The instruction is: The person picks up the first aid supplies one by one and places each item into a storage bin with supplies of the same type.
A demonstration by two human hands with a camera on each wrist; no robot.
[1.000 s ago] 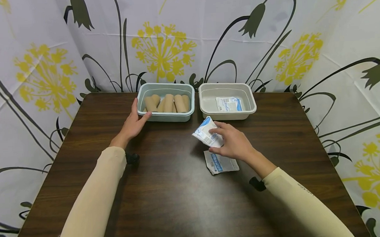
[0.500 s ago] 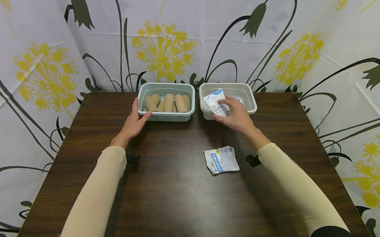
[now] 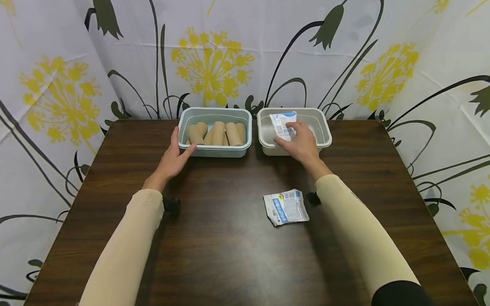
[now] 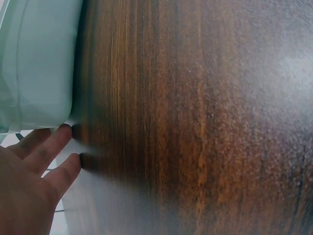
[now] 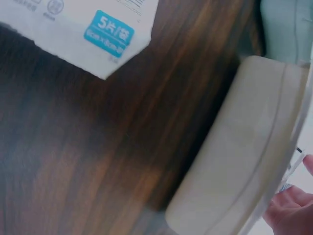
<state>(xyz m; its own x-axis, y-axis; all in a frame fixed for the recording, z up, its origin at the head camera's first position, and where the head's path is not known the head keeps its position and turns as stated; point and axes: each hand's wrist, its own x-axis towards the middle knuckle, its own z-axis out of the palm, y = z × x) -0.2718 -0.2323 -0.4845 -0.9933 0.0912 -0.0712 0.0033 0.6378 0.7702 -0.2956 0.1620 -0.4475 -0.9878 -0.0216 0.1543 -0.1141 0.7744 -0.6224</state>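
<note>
My right hand (image 3: 302,143) pinches a white-and-blue gauze packet (image 3: 282,126) inside the beige plastic tub (image 3: 325,133), thumb by the front rim. Another packet seen in that tub earlier is hidden beneath the hand and held packet. My left hand (image 3: 171,158) rests against the left end of the pale blue-green tub (image 3: 218,152), fingers fairly straight along its outside and thumb at the front rim. The left wrist view shows its fingers (image 4: 49,147) by the tub's corner. Several tan bandage rolls (image 3: 218,133) lie in this tub.
Another gauze packet (image 3: 286,208) lies flat on the dark wooden table (image 3: 216,245), in front of the beige tub. Both tubs stand side by side at the table's back edge. A flower-patterned curtain (image 3: 134,53) hangs behind.
My right hand has carried the gauze packet from above the table up and into the beige tub, lowering it there. My left hand has stayed put.
</note>
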